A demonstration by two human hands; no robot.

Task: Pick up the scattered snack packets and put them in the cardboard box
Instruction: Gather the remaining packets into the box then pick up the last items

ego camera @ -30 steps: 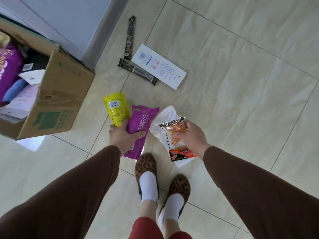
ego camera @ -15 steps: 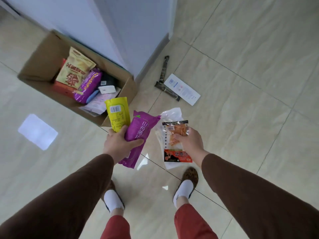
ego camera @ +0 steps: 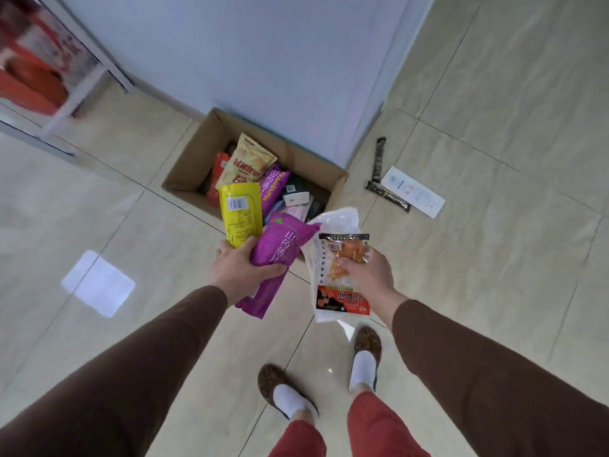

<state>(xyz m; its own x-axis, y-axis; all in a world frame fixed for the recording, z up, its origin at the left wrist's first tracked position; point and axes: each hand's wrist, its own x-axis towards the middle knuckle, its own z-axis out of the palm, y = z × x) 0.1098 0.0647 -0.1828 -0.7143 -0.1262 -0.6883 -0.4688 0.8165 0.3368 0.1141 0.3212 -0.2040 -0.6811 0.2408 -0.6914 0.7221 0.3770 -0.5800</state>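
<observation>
Your left hand (ego camera: 242, 268) is wrapped around two packets at once, the yellow packet (ego camera: 240, 212) and the purple packet (ego camera: 278, 262), fingers closed across the purple one; your right hand (ego camera: 365, 275) pinches the orange snack packet (ego camera: 342, 275) together with a clear white bag (ego camera: 333, 225) behind it (thumb on top, fingers hidden underneath); all of that sits just in front of the open cardboard box (ego camera: 194, 166), which stands on the tile floor (ego camera: 494, 258) against the wall and already holds several packets; over to the right, two dark stick packets (ego camera: 379, 166) and a white flat packet (ego camera: 413, 196) lie on the floor, well apart from the box.
</observation>
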